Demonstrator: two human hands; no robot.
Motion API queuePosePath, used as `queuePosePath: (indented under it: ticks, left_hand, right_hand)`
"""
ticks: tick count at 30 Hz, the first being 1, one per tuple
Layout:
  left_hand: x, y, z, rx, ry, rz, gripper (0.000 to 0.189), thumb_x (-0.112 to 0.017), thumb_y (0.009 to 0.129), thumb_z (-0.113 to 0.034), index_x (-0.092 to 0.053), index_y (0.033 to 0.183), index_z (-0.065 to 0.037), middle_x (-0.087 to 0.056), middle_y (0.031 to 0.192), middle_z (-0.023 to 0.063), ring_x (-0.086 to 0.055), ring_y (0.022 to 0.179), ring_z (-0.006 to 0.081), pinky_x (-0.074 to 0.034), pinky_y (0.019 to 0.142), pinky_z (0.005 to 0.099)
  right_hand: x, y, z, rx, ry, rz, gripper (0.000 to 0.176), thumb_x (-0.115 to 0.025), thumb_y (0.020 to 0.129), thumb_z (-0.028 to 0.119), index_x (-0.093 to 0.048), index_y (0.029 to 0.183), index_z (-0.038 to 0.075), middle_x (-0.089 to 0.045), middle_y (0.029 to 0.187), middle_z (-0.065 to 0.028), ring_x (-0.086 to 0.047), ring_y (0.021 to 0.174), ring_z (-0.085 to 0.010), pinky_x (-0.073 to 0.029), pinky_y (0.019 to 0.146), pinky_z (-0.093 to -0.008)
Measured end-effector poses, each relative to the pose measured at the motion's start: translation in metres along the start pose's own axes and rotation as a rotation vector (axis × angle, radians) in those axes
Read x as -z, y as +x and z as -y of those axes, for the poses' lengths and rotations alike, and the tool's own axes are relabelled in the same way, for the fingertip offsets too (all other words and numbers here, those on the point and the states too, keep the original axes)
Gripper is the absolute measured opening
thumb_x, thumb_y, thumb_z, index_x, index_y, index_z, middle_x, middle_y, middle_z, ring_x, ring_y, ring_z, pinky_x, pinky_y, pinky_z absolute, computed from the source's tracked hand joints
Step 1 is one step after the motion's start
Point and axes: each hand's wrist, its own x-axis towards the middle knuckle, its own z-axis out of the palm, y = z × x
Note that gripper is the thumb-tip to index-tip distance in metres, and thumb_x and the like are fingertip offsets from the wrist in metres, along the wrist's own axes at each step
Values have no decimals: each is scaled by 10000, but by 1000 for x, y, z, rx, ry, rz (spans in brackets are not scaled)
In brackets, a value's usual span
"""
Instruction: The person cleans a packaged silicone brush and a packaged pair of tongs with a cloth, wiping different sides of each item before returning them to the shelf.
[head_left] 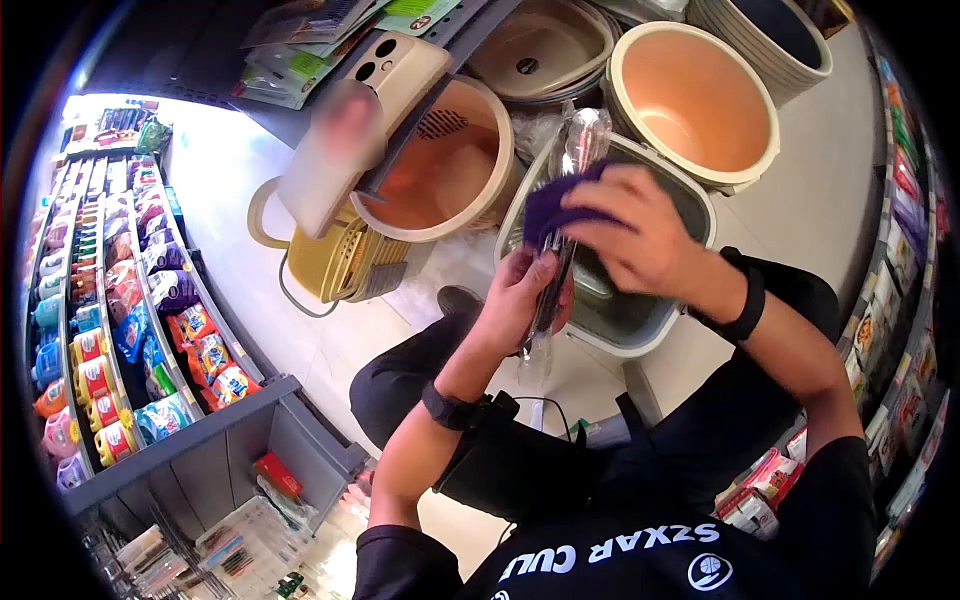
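Observation:
My left hand (pixel 518 305) is closed around a long, dark-handled utensil in clear plastic wrap (pixel 549 290). The utensil's shiny metal head (pixel 584 138) points up and away. My right hand (pixel 640 225) has its fingers bent over a dark purple cloth (pixel 568 205), which lies against the upper part of the wrapped utensil. Both hands are above a grey-green basin with a white rim (pixel 640 345). Some fingertips of my right hand are blurred.
Round tubs with orange insides (pixel 700 95) stand beyond the basin. A yellow stacked basket (pixel 340 260) is at the left, below a grey shelf edge (pixel 420 125). Shelves of bottles and packets (pixel 110 330) run along the left; more goods line the right.

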Motion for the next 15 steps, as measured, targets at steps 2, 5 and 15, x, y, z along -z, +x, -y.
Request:
queuePosePath:
  ticks: [2,5,15]
  left_hand:
    - [-4,-1,-6,-5,-9,64,411,-513,981,-410,-459,1149,-39,-516,683,68,-494,433,161,-374,378,254]
    - [-6,-3,-7,16,71,80,428,-533,975,-396,-455,1190,-35,-520,688,72,-489,436,154,-371,378,248]
    - [-4,9,5,-158,609,-126,475,-629,932,-130,-397,1324,6,-588,940,33,-551,795,84,-467,703,217]
  right_hand:
    - [9,6,-16,-59,-82,-52,353,-611,640,-35,-657,982,40,-611,1070,-116,-545,926,-333,-482,824,-399]
    - [13,7,-34,-287,10,-205,355,-591,652,-57,-661,987,37,-611,1081,-134,-545,939,-344,-467,829,-413]
    - [7,-5,-8,-132,-27,67,337,-626,629,-5,-665,957,61,-611,1049,-95,-555,931,-316,-501,798,-390]
